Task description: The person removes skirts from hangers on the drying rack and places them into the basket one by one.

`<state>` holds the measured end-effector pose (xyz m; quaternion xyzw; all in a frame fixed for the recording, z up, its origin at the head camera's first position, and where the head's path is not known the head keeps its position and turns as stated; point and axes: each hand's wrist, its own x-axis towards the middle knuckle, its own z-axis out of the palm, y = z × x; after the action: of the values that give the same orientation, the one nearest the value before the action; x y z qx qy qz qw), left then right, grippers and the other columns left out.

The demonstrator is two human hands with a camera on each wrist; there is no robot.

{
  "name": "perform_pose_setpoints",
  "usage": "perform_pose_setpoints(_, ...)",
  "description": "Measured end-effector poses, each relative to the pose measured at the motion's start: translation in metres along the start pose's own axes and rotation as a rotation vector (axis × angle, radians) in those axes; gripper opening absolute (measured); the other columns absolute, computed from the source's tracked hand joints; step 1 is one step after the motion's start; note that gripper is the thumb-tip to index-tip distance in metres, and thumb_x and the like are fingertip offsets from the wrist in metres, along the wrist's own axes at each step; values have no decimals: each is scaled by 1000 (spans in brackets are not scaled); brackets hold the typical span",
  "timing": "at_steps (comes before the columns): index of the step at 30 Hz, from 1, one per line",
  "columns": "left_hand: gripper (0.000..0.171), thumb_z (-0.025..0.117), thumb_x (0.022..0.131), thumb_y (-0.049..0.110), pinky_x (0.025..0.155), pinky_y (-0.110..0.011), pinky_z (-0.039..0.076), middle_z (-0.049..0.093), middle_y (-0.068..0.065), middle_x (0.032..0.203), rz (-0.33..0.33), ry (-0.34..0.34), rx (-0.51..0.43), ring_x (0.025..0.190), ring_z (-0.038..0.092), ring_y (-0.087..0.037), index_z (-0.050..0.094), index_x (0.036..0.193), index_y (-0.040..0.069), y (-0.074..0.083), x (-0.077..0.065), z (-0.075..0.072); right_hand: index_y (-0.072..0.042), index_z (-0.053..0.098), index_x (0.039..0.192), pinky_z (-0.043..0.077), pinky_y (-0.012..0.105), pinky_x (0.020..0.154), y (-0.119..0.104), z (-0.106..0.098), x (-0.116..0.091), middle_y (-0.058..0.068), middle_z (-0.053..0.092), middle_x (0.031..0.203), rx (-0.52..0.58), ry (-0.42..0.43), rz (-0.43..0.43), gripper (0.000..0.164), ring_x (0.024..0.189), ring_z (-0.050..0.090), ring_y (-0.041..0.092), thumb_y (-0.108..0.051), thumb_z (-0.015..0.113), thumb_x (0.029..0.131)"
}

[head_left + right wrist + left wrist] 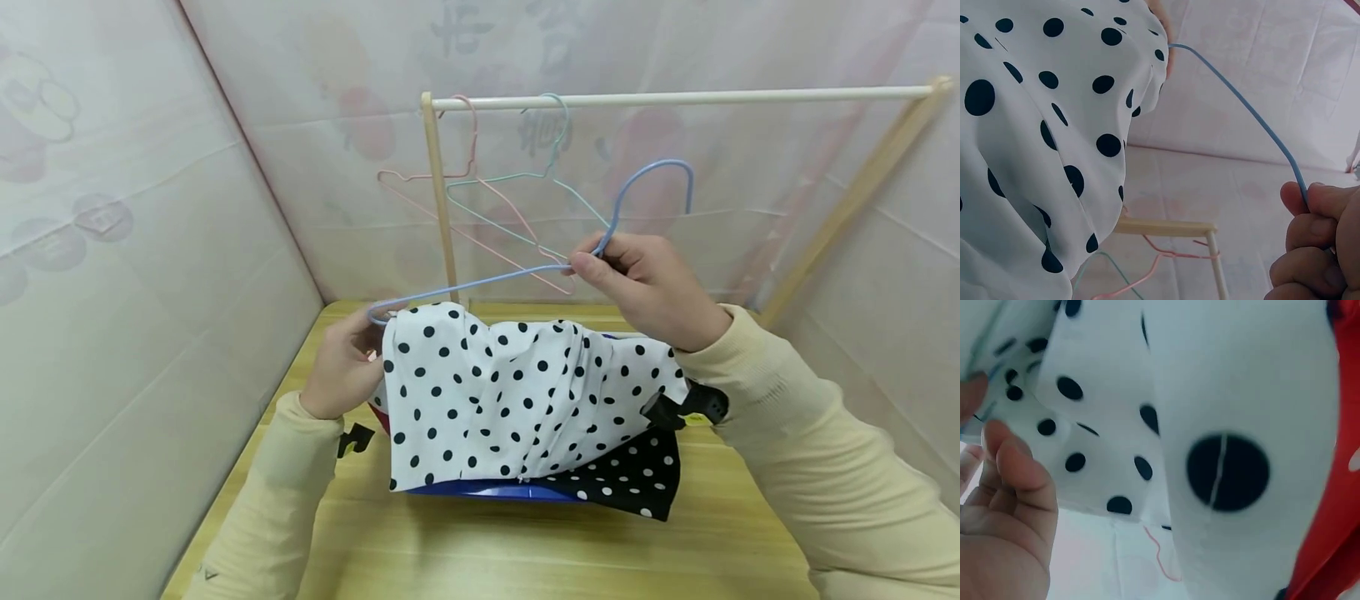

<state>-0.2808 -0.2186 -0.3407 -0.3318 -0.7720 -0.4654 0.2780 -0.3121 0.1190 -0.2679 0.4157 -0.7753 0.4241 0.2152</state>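
My right hand (pixel 648 287) pinches a blue clothes hanger (pixel 487 281) just below its hook, also seen in the right wrist view, where the fingers (pixel 1316 231) curl round the wire. The hanger slants down to the left. Its far end lies at the upper left corner of a white cloth with black dots (pixel 480 392), where my left hand (pixel 341 362) holds the corner, its fingertips partly hidden behind. The cloth drapes over a blue container (pixel 495 492). Black cloth with white dots (pixel 637 475) hangs below it, and red cloth (pixel 1341 506) shows in the left wrist view.
Behind stands a rack with a white rail (pixel 712 97) and wooden posts (pixel 438 183). On the rail hang a pink hanger (pixel 474 133) and a mint green hanger (pixel 558 142). A wood-grain table (pixel 480 558) lies beneath, with pale printed curtains (pixel 150 333) round it.
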Motion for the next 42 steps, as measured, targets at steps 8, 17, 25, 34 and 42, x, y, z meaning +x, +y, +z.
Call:
perform_pose_setpoints(8,17,68,79,-14,59,-17,50,71,-14,83,43,47,51,67,61,-9,71,93,-4,-39,7,3,-10,71,90,24,24,43,-1,-1,-3,-4,48,57,60,-55,-29,22,46,27,9,6,56,92)
perform_pose_setpoints(17,11,69,81,-10,58,-17,48,70,-16,79,51,42,8,65,61,-9,72,89,-3,-47,23,3,-4,71,92,29,23,47,-1,2,-4,-5,54,64,95,-98,-119,23,49,31,8,14,59,86)
perform_pose_setpoints(25,12,61,87,-10,52,-19,48,69,-11,76,-11,-17,-150,58,59,-11,71,88,-4,-47,36,3,-8,71,95,33,20,49,1,13,-5,-5,52,66,162,-215,-262,13,51,34,5,-2,59,94)
perform_pose_setpoints(34,10,65,90,5,53,-19,47,69,-11,77,-129,133,-5,59,58,-10,72,90,-2,-63,43,-4,-11,68,93,30,20,48,-3,20,-9,-7,39,62,188,-303,-273,18,49,29,5,3,57,93)
perform_pose_setpoints(42,14,64,92,12,66,-24,51,69,-9,89,-381,44,18,76,62,-17,70,100,2,-81,34,-8,-6,70,97,31,21,47,3,20,-10,-6,47,63,195,-233,-249,14,49,29,5,-3,56,96)
